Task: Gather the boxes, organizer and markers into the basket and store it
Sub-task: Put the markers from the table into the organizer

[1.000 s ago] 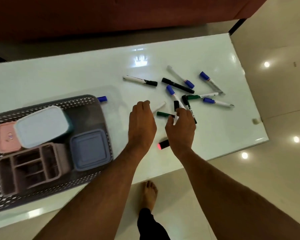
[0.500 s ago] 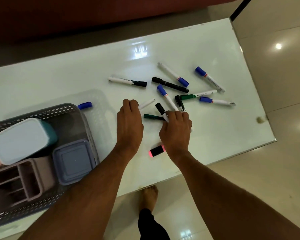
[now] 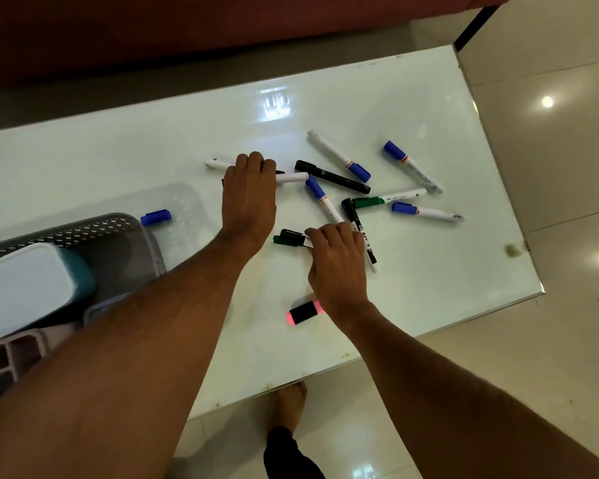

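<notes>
Grey perforated basket (image 3: pixel 83 229), far left on the white table (image 3: pixel 429 271), partly cut by the frame edge. Contents: white-lidded teal box (image 3: pixel 25 288); lilac compartmented organizer (image 3: pixel 11 354), compartments dark, contents cannot be told; corner of another box just showing beside the left forearm.

Blue marker cap (image 3: pixel 155 217), on the table just beside the basket's far corner.

Left hand (image 3: pixel 249 198), palm down, fingers curled over two white markers (image 3: pixel 293 177).

Right hand (image 3: pixel 338 264), closed on a pair of capped markers (image 3: pixel 289 236), black and green.

Pink highlighter (image 3: pixel 305 312), near the right wrist.

Loose markers (image 3: pixel 339 155), right of centre: blue, black and green caps, several crossing.
</notes>
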{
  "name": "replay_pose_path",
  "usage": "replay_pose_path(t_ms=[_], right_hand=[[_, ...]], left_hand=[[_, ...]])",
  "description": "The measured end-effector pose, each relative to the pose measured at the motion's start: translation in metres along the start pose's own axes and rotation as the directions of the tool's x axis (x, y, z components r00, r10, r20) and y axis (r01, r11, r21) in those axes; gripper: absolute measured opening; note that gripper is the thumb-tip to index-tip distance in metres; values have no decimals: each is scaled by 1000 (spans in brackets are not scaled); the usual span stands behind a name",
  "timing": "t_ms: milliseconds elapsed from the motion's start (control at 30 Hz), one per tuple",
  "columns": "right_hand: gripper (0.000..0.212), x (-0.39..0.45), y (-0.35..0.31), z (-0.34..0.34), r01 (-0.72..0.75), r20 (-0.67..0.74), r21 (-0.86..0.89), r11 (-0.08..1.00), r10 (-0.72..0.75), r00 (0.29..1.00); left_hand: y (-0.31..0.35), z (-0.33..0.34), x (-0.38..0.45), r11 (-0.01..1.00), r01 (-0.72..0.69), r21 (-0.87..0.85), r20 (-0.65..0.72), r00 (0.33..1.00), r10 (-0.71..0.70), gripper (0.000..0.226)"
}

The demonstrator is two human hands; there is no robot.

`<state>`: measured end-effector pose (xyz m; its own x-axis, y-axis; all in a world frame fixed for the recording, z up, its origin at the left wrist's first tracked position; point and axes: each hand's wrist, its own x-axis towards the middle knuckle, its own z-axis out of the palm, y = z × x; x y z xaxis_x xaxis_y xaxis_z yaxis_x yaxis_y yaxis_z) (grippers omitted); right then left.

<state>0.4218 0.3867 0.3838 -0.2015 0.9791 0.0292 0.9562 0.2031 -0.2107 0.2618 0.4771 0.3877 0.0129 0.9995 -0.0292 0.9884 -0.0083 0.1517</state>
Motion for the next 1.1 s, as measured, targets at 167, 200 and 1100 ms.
replay_pose_path(t_ms=[167,200,1100], right_hand=[[50,-5,1,2,19,28,52,998,-21,999],[51,-5,-1,2,11,21,79,997,-13,1000],[28,-43,-310,-74,32,-140,928,372,266,954]], left_hand=[[-2,3,-5,999,33,28,-5,999,-33,28],[-3,3,-7,998,47,33,-19,999,-46,25],[-173,-158,-229,541,70,-838,-423,542,-726,13]])
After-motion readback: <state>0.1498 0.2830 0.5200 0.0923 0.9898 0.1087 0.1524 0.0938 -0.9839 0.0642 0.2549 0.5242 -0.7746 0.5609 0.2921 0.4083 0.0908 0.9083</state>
